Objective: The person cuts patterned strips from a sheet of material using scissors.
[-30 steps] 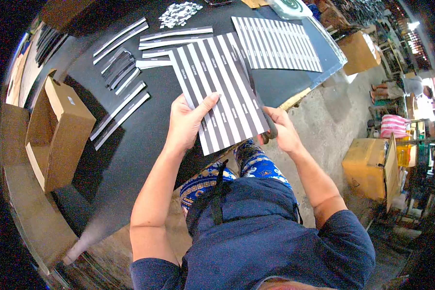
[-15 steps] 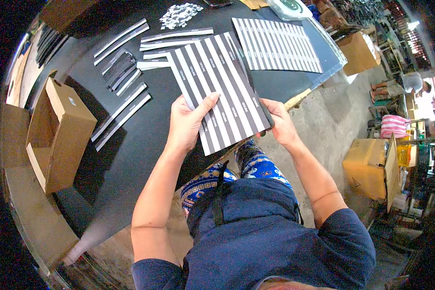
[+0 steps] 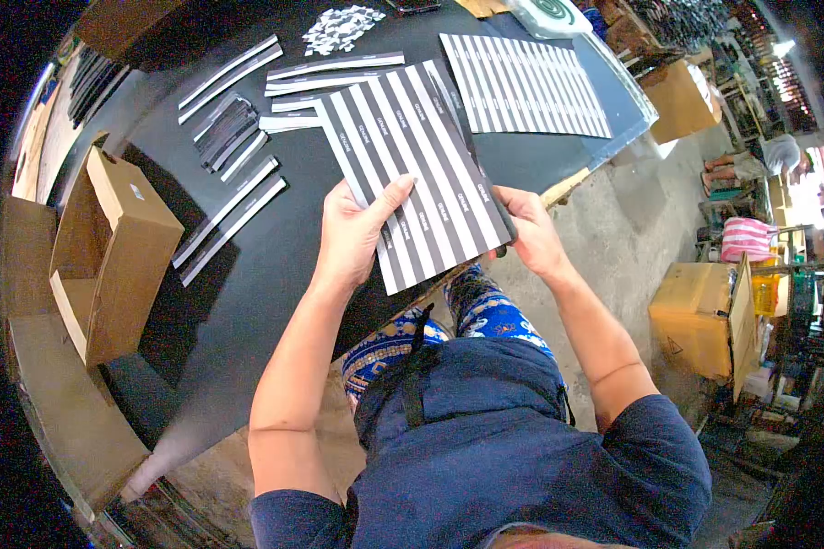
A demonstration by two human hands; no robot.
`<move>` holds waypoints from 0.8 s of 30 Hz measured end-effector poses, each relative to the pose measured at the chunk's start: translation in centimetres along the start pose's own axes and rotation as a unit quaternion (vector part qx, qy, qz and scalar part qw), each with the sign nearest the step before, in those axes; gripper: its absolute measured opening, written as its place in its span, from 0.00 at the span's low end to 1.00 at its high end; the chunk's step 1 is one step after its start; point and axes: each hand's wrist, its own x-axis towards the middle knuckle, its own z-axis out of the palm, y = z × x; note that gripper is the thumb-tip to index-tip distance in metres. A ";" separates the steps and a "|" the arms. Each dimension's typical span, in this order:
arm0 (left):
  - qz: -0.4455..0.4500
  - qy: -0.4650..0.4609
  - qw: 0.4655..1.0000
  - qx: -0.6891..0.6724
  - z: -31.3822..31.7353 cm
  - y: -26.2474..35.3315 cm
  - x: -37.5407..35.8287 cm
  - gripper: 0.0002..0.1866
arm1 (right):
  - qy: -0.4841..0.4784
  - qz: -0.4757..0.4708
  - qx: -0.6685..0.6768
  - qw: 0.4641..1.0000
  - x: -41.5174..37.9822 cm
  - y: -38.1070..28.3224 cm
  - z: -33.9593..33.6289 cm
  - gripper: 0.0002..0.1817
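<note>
So I'm watching the head cam feed and both hands are on the striped sheet (image 3: 412, 174) — a black-and-white banded sheet with small printed words down the white stripes, held tilted up over the near edge of the black table (image 3: 247, 274). The left hand (image 3: 352, 233) is closed on the sheet's lower left edge, thumb pressed flat across the front, fingers tucked behind. The right hand (image 3: 531, 233) is wrapped around the lower right corner, fingers curled under it; there's a dark edge right at that corner, but I can't tell whether it's something the hand holds. Beyond the held sheet, a second striped sheet (image 3: 526, 82) lies flat on the table's far right. To the left there are loose cut strips (image 3: 229, 215) scattered in pairs and a little pile of small cut pieces (image 3: 339, 26) at the far end. An open cardboard box (image 3: 110, 247) sits at the table's left side — tipped so its opening faces left. Off to the right, on the concrete floor, there's a yellow box (image 3: 700, 316).
</note>
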 end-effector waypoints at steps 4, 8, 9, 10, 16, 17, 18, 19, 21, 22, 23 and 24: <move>0.003 -0.005 1.000 -0.009 0.0 0.0 0.0 0.11 | 0.000 0.014 -0.022 1.000 0.0 -0.1 -0.1 0.14; 0.008 -0.005 1.000 0.001 -0.1 -0.1 0.0 0.12 | 0.010 0.032 -0.013 0.999 0.0 0.0 0.1 0.14; 0.004 -0.005 1.000 -0.003 -0.1 -0.1 0.0 0.12 | 0.008 0.033 -0.007 0.999 0.0 -0.3 0.2 0.14; 0.000 -0.005 1.000 -0.007 -0.1 -0.1 0.0 0.13 | 0.005 0.034 -0.002 0.999 0.0 -0.5 0.3 0.14; -0.018 -0.015 1.000 -0.001 0.4 -0.4 -0.3 0.13 | 0.034 0.001 -0.058 0.998 1.3 -1.2 0.1 0.19; -0.019 -0.015 1.000 -0.014 0.4 -0.4 -0.2 0.13 | 0.034 0.000 -0.058 0.998 1.6 -1.0 0.0 0.19; -0.019 -0.015 1.000 -0.013 0.4 -0.2 -0.3 0.13 | 0.028 -0.019 -0.055 0.998 1.9 -0.6 -0.1 0.17; -0.020 -0.009 1.000 -0.012 0.4 0.0 -0.3 0.13 | 0.021 -0.038 -0.051 0.998 2.1 -0.2 -0.2 0.15; -0.022 -0.001 1.000 -0.012 0.3 0.1 -0.3 0.12 | 0.017 -0.049 -0.040 0.998 2.6 0.5 -0.3 0.16; -0.024 -0.001 1.000 -0.016 0.2 0.2 -0.3 0.12 | 0.014 -0.060 -0.029 0.998 2.7 0.7 -0.3 0.16; -0.026 -0.001 0.999 -0.021 0.2 0.2 -0.2 0.12 | 0.014 -0.060 -0.029 0.998 2.7 0.7 -0.2 0.16; -0.026 -0.001 0.999 -0.021 0.2 0.1 -0.2 0.12 | 0.014 -0.058 -0.010 0.998 2.7 0.6 0.0 0.16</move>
